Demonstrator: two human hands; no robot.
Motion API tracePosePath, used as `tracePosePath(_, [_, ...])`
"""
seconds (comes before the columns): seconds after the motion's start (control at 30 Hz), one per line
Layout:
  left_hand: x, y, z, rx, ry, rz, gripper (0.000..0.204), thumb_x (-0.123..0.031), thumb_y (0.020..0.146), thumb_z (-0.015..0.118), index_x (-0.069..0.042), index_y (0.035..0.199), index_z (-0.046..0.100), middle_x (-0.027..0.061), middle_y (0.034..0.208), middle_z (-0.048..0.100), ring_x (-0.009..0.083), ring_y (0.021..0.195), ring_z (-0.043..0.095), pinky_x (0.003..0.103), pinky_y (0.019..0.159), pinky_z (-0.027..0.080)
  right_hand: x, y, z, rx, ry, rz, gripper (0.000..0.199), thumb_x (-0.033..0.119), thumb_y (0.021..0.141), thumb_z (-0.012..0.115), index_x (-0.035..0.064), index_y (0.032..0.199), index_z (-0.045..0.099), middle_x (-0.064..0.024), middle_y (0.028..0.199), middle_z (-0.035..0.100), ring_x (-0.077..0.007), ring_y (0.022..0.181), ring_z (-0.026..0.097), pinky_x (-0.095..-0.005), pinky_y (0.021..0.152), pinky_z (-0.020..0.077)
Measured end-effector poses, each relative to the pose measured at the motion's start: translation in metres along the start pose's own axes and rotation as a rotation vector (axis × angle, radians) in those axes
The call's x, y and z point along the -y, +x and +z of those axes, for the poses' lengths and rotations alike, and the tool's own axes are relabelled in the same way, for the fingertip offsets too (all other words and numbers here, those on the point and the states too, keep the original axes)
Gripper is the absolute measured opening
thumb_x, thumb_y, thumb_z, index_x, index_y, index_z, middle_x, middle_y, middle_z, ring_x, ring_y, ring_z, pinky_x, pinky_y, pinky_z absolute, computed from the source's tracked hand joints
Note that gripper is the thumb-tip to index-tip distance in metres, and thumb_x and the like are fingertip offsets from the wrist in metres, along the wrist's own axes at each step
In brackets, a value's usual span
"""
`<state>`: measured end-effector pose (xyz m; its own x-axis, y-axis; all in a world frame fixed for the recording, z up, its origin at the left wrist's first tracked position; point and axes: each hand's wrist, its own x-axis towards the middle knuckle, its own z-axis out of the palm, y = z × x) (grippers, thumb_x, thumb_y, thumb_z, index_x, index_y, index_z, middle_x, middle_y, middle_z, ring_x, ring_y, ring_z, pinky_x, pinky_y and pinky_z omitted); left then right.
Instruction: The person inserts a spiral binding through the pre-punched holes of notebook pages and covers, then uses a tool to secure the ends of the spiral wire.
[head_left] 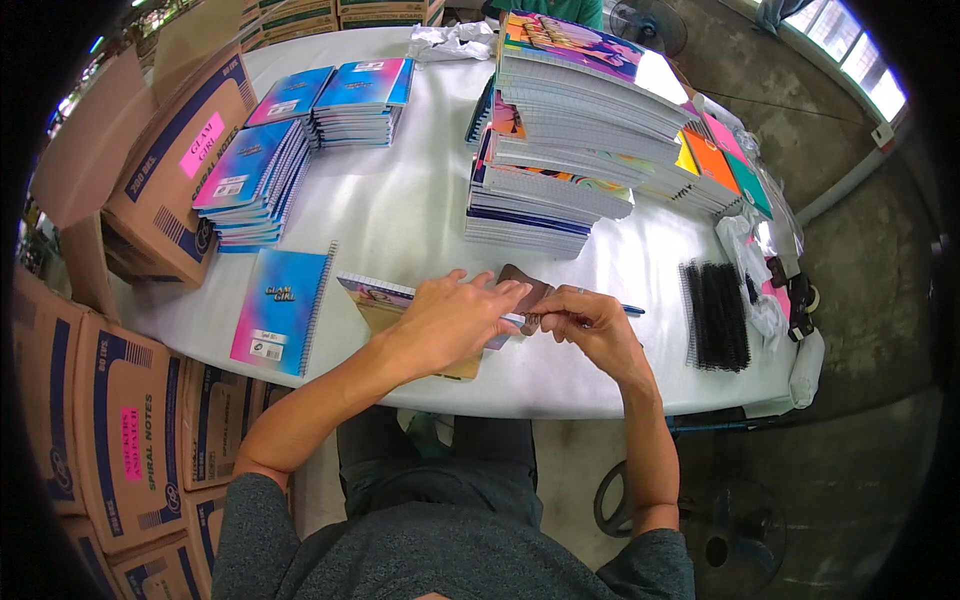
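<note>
One notebook (381,293): our left grip (450,315) lies spread over it, our right grip (598,328) pinches a brown flap (520,286). We should press evenly.

On white-covered work table (390,215), at near edge: tan-backed notebook with colourful printed strip (378,318), positioned partly beneath bare left hand (455,318). Beside left fingertips: thin, dark brown flat piece (522,287). At lower right of piece: bare right hand (597,328), fingers curled, grip detail too small to tell. Just beyond right hand: slim blue pen (633,310). Farther right: bundle of black wire-like coils (716,318). Left of tan-backed notebook: single blue-and-pink spiral notebook (283,312), lying flat. Behind hands: tall stack of thick spiral notebooks (575,125).
</note>
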<state>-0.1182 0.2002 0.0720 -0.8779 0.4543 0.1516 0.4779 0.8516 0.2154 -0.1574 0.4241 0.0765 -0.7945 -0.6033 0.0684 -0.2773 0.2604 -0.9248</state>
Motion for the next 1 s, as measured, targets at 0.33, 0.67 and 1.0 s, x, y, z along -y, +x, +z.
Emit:
tracePosePath(0.33, [0.005,-0.007,0.000,-0.039,-0.084,0.055,0.051,-0.036,0.089,0.063,-0.017,0.135,0.053,0.0168,0.113,0.068,0.0342,0.099,0.068,0.043,0.074,0.056,0.026,0.005,-0.002,0.143,-0.339,-0.170,0.019,-0.004,0.078,0.068,-0.0013,0.097,0.066,-0.0111,0.087,0.062,-0.0264,0.074,0.060,-0.0364,0.066,0.0486])
tracePosePath(0.67, [-0.003,-0.002,-0.008,-0.036,-0.132,0.008,0.053,-0.029,0.086,0.067,-0.018,0.136,0.051,0.0104,0.122,0.065,0.0304,0.100,0.067,0.043,0.074,0.056,0.019,-0.012,0.025,-0.147,-0.643,-0.245,0.025,0.005,0.082,0.070,0.0036,0.103,0.058,-0.0121,0.085,0.058,-0.0320,0.079,0.060,-0.0417,0.067,0.0482])
tracePosePath(1.0, [-0.001,-0.009,0.008,-0.134,-0.009,0.203,0.053,-0.036,0.087,0.065,-0.016,0.135,0.053,0.0035,0.130,0.062,0.0297,0.108,0.065,0.041,0.073,0.058,0.033,0.000,0.006,0.294,-0.299,0.171,0.012,0.011,0.091,0.065,0.0001,0.088,0.060,-0.0082,0.081,0.063,-0.0189,0.069,0.062,-0.0344,0.059,0.0489])
